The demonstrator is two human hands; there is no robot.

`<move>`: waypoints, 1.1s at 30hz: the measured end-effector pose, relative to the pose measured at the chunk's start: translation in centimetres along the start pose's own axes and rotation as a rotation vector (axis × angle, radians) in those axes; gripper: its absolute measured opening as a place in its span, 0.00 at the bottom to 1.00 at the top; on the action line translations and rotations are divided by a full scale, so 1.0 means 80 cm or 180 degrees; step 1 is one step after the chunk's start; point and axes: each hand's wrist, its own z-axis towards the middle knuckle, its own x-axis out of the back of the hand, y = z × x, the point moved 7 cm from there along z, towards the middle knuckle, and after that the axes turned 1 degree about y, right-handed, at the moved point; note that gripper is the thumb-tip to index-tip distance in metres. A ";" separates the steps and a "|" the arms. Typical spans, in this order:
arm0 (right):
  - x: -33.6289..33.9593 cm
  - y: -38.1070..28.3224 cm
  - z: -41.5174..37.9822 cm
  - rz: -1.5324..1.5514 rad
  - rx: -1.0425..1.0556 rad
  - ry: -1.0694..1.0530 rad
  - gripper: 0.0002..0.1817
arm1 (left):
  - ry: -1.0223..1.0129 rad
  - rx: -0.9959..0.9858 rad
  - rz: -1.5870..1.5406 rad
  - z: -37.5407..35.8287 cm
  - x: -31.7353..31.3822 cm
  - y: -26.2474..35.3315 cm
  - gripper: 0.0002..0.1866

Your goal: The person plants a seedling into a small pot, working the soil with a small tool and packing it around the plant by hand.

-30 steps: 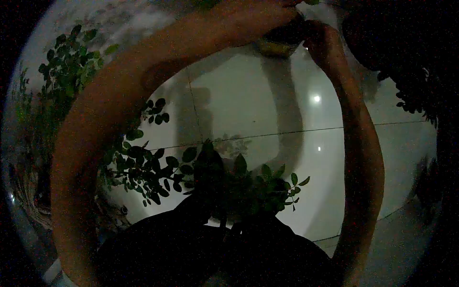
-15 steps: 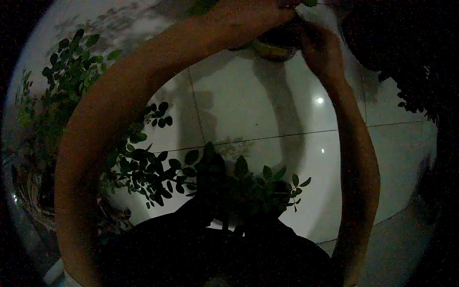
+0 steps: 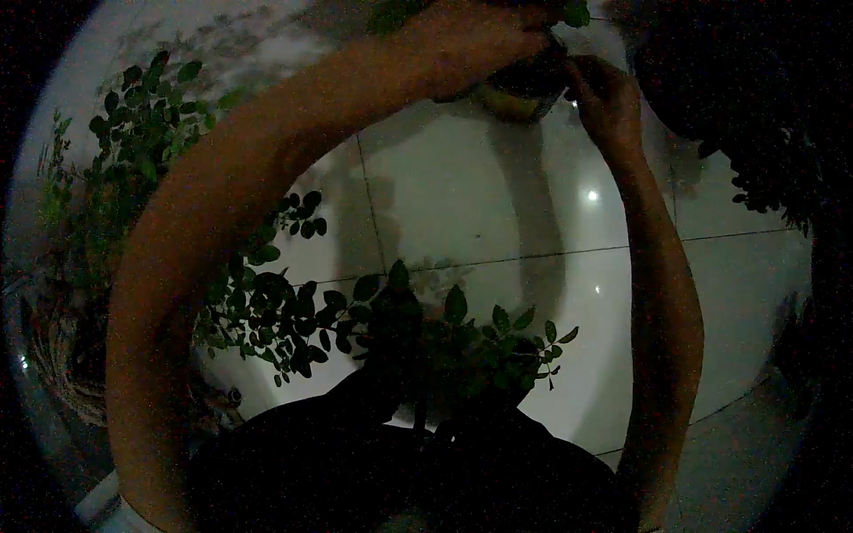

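In dim light at the top of the head view, a dark, rounded container with a yellowish lower part [image 3: 515,108] is partly hidden by my hands. My left hand [image 3: 506,34] reaches across above it; its fingers look bent, and whatever they hold is lost in the dark. Curled fingers bring my right hand [image 3: 611,105] to the container's right side, thumb and fingertips close together; I cannot make out what lies between them. A small green leaf [image 3: 577,12] shows just beyond the left fingers.
Leafy plants stand on the left [image 3: 142,115] and low in front of my body [image 3: 275,311]. Dark foliage [image 3: 755,169] fills the upper right. Pale glossy floor tiles [image 3: 444,204] carry shadows and bright reflections. A fibrous brown bundle [image 3: 67,373] lies at far left.
The container and both hands sit slightly lower in view, as the whole scene has shifted a little. The right fingertips have drawn slightly away from the container's side.
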 end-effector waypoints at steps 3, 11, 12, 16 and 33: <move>0.016 -0.009 0.014 0.0380 -0.0185 -0.0249 0.17 | 0.0348 -0.0048 -0.0218 0.006 -0.002 -0.002 0.18; 0.003 -0.091 -0.001 -0.0508 0.0364 -0.1049 0.10 | 0.0320 -0.0216 -0.0287 0.002 0.023 0.018 0.19; 0.000 -0.092 -0.003 -0.0468 0.0442 -0.1096 0.11 | 0.0487 -0.0387 -0.0388 -0.010 0.038 0.029 0.19; -0.047 0.034 -0.001 0.0789 -0.1840 -0.0024 0.12 | 0.0200 0.0065 -0.0582 0.015 -0.004 -0.004 0.18; -0.025 -0.032 0.005 -0.0162 0.0277 -0.1158 0.09 | -0.0019 0.0462 -0.0861 0.013 -0.002 -0.012 0.17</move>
